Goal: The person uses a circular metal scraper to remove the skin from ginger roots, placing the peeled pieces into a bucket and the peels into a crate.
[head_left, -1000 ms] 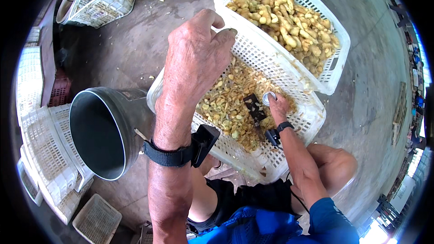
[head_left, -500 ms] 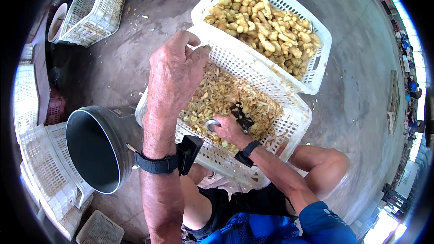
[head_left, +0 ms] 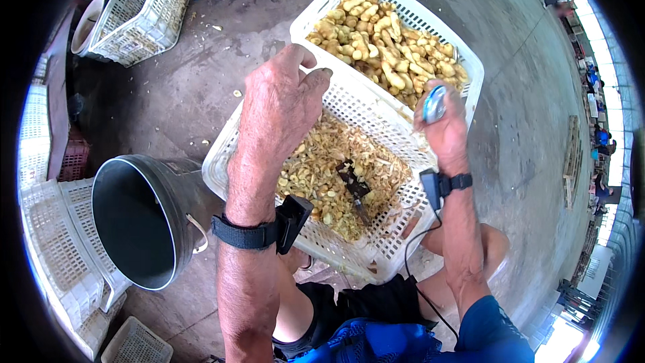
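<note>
left hand (head_left: 282,104) curled, right hand (head_left: 443,128) raised, gripping
</note>
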A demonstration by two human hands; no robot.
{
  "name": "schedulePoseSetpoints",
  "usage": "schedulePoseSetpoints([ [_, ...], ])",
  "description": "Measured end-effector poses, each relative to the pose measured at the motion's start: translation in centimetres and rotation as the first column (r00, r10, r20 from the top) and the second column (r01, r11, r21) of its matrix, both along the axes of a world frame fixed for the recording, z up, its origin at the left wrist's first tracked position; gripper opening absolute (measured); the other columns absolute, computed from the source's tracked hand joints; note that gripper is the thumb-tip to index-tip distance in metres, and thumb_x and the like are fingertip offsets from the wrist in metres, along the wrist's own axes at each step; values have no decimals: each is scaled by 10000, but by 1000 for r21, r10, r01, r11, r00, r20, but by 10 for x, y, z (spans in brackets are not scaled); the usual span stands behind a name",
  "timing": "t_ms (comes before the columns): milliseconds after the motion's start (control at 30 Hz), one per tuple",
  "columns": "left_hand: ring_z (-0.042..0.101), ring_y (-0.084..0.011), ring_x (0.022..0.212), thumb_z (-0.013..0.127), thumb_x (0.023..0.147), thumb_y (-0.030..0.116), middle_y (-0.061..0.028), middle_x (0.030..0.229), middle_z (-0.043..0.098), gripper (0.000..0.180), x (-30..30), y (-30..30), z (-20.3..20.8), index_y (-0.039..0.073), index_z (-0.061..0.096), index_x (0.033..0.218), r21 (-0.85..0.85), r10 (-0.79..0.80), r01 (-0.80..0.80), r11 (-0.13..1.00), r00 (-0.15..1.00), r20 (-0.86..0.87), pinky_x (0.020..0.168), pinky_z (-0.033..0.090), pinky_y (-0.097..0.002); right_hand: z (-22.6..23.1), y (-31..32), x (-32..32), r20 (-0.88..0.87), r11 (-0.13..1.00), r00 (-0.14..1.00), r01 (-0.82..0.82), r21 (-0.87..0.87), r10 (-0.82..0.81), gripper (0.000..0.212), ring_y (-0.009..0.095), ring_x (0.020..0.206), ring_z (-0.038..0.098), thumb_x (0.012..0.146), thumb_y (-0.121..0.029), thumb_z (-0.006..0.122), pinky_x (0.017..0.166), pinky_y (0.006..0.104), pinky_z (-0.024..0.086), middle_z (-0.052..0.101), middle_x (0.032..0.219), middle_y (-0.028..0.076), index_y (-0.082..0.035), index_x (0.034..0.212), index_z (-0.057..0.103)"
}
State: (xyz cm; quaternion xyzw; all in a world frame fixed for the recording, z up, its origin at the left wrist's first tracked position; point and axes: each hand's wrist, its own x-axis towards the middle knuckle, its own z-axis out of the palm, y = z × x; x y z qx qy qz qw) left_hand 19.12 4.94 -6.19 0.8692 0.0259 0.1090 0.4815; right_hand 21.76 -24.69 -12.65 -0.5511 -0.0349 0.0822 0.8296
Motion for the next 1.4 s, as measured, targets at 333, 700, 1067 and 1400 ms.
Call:
schedulePoseSetpoints([
  [333, 720, -377, 745, 718, 839, 107, -247, 750, 685, 213, 4, 2, 6, -44, 632, 962, -1, -16, 16, 1000, 1000, -21, 638, 554, -418, -24, -59, 64, -64, 899, 977, 160, -409, -203, 164, 127, 651, 638, 869, -166, 748, 539, 281, 514, 654, 805, 16, -34, 947, 691],
  [700, 693, -394, 715, 733, 832, 88, -236, 738, 661, 197, 10, -3, -5, -24, 610, 939, 10, -98, 98, 995, 995, -31, 615, 539, -439, -74, -36, 102, 81, 259, 988, 45, -965, 130, 286, 251, 726, 650, 721, -295, 783, 700, 365, 519, 688, 806, 142, -49, 854, 723],
  [1067, 689, -416, 759, 733, 837, 97, -241, 781, 673, 217, 12, 2, -7, -28, 610, 966, 27, -134, 135, 991, 991, -29, 643, 540, -457, -91, -20, 105, 136, -6, 974, 139, -990, 182, 351, 350, 692, 624, 707, -325, 747, 637, 437, 501, 637, 723, 184, 14, 727, 657],
  [1400, 711, -297, 649, 713, 895, 105, -214, 710, 682, 184, 8, -17, -1, -36, 627, 976, -79, -143, 145, 986, 989, 28, 566, 567, -399, 20, 7, 54, 315, 422, 943, 244, -873, 106, 311, 146, 695, 599, 815, -232, 784, 616, 316, 481, 663, 821, 85, 35, 954, 706],
])
